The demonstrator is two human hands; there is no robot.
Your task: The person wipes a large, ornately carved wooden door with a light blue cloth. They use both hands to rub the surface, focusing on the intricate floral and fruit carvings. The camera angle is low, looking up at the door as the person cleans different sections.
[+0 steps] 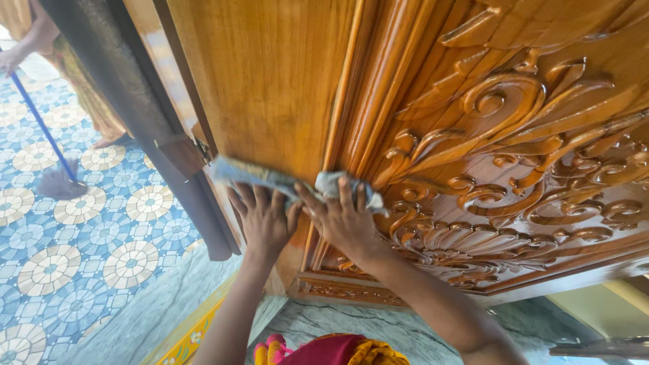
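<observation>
Against the door (270, 74) | cloth (270, 179) stretched sideways, pinned under left hand (263, 223) and right hand (345, 220) | fingers spread flat on it, both equally near

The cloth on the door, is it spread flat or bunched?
Bunched: the cloth lies crumpled in a strip under both hands, against the carved door.

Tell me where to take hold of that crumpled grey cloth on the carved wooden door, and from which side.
Take the crumpled grey cloth at its bunched middle, coming from below. It lies stretched flat against the carved wooden door, so only its front face is reachable. The left hand and right hand already press it there, fingers pointing up.
</observation>
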